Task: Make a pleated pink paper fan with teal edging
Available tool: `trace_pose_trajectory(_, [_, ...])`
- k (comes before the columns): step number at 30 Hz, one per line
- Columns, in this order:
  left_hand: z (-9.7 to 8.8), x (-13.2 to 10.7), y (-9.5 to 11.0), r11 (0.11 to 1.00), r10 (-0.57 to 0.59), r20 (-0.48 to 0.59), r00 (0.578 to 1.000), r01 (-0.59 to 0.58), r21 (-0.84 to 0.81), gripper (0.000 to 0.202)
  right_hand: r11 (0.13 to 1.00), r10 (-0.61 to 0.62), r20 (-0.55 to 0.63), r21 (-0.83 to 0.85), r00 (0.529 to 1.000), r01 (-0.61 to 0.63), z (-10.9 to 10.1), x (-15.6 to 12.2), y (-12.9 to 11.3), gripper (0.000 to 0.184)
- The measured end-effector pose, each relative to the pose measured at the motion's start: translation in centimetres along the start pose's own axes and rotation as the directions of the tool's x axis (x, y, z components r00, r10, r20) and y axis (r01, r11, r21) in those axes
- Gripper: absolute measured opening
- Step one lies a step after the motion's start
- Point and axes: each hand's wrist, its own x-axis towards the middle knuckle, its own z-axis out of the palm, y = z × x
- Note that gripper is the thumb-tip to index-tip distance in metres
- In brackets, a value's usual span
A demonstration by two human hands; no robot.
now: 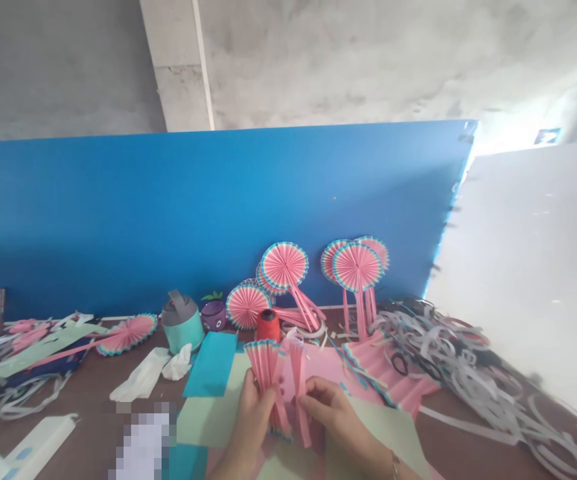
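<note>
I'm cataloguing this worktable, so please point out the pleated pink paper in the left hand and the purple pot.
Pleated pink paper (266, 367): head view, on its folds above the left hand (252, 409).
Purple pot (212, 316): head view, on its front wall.

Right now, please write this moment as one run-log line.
left hand: holds pleated paper | right hand: holds narrow paper strip | behind: red spool, round fans, blue wall

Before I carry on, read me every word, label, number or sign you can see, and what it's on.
No words or numbers can be read.
Blue sign, upper right: a pale, arrow-like mark; blurred.
Purple cup: a small white ring-like mark; too small to tell if it's a letter.
Pixelated patch, bottom edge: unreadable.
</note>
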Motion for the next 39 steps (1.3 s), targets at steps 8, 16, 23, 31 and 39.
trace_pose_trajectory(8, [0.3, -0.2, 0.1, 0.996, 0.075, 0.063, 0.995, -0.078, 0.04, 0.033, 0.931, -0.157, -0.174, -0.355, 0.972, 0.087, 0.6, -0.5, -1.1, 0.021])
trace_pose_trajectory(16, [0.6, -0.6, 0.1, 0.999, 0.04, 0.074, 0.996, -0.039, -0.018, 0.037, 0.872, -0.288, -0.205, -0.459, 0.936, 0.168, 0.5, -0.7, -0.8, 0.02])
trace_pose_trajectory(23, [0.3, -0.4, -0.9, 0.999, 0.037, 0.044, 0.998, -0.037, 0.013, 0.036, 0.957, -0.177, -0.038, -0.238, 0.983, 0.163, 1.1, -1.4, -1.8, 0.023])
trace_pose_trajectory(31, [-0.1, -0.3, -1.1, 0.997, 0.037, 0.034, 0.999, -0.039, 0.062, 0.04, 0.973, -0.19, -0.117, 0.112, 0.975, 0.203, 0.5, -0.2, -1.0, 0.042])
trace_pose_trajectory(39, [-0.1, -0.5, -1.4, 0.99, -0.043, -0.051, 0.998, 0.049, 0.135, 0.051, 0.954, 0.0, 0.119, 0.298, 0.993, -0.036, 0.2, -0.2, -0.8, 0.033])
